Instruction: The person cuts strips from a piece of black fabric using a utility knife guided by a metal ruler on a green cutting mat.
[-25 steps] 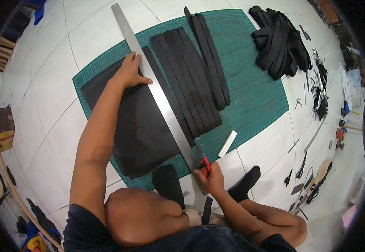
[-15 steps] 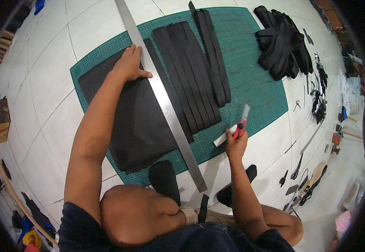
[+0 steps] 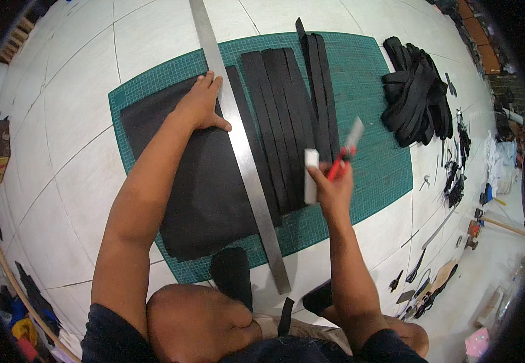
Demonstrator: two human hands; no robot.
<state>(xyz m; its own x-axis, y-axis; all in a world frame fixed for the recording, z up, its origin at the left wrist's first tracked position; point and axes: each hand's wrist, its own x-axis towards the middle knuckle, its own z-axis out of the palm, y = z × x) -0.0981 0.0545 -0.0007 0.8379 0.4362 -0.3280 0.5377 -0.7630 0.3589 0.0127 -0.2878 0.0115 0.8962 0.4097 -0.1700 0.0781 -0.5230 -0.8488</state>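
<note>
A: In the head view, where are the things?
B: The metal ruler (image 3: 241, 145) lies along the black cloth (image 3: 205, 187) on the green mat (image 3: 374, 97). The left hand (image 3: 204, 104) rests by its edge, fingers spread, not closed round it. The right hand (image 3: 337, 184) grips a red cutter (image 3: 339, 166) and seems to pinch a white bar (image 3: 311, 181) too.
A: How would they feel?
B: The ruler looks stiff and smooth, so it might slide; press it flat in the middle. The cloth looks soft and bendy. The cutter looks light but sharp, so hold the red part. The bar looks light and hard; I'd take its middle.
A: What's different from half a second ago?
B: The bar lay slanted near the mat's edge. Now it's further up, in front of the black strips (image 3: 283, 121). The left hand stayed by the ruler.
</note>
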